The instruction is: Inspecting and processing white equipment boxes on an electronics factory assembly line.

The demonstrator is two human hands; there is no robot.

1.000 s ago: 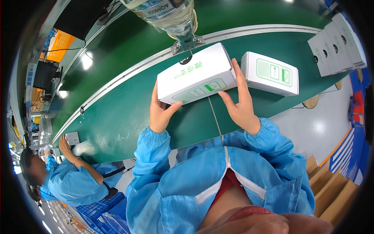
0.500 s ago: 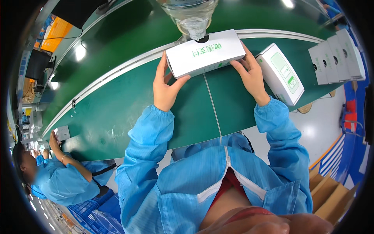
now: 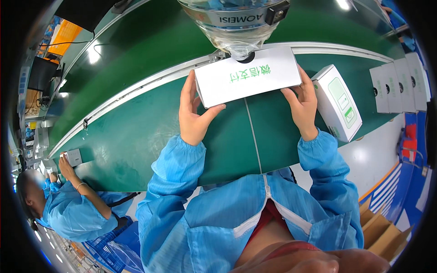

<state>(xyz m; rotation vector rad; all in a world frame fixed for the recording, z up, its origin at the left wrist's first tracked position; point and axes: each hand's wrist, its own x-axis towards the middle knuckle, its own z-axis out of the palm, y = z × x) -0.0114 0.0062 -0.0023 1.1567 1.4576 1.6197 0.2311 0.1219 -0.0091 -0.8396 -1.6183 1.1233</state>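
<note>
A long white carton (image 3: 241, 84) with green print and a dark half-round notch on its far edge is held between my two hands over the green tabletop. My left hand (image 3: 195, 113) grips its left end, thumb along the near edge and fingers round the side. At the other end my right hand (image 3: 302, 103) clasps it, the thumb under the near corner and the fingers partly hidden behind the carton. Just right of that hand, a second white carton (image 3: 337, 103) with a green picture on its face lies on the table.
Several white cartons (image 3: 397, 86) stand in a row at the far right. A plastic-wrapped device (image 3: 232, 27) overhangs the far side of my carton. A metal rail (image 3: 136, 87) runs along the table. At left a co-worker (image 3: 75, 209) in blue touches a small white box (image 3: 73, 157).
The carton has tipped, so its near side face no longer shows; both hands still hold it. The whole view has shifted, showing more of the wrapped device.
</note>
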